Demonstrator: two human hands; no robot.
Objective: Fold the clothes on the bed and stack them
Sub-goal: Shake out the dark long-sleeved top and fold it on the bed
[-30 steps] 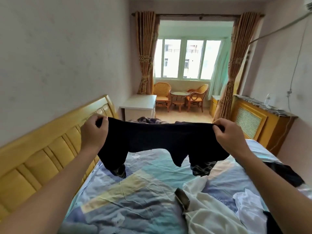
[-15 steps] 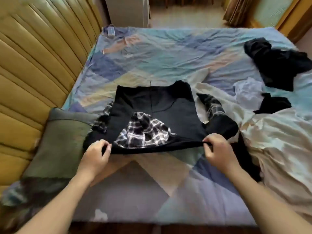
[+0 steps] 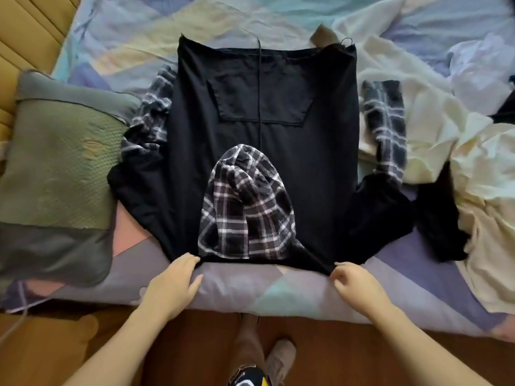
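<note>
Black hooded top (image 3: 278, 151) lies flat near the bed's (image 3: 278, 291) front edge; left hand (image 3: 174, 285) and right hand (image 3: 355, 285), both loosely open, touch its nearest hem.

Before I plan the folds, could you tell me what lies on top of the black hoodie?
Its plaid hood lies flipped over the black hoodie, and a drawstring runs down the middle. Whatever is beneath the hood is covered.

Light: soft, even daylight, no glare
Shadows: faint, under the black hoodie (image 3: 264, 140)
Blur: slight softness beyond the hoodie's sleeves
Distortion: wide-angle bowing toward frame edges
</note>
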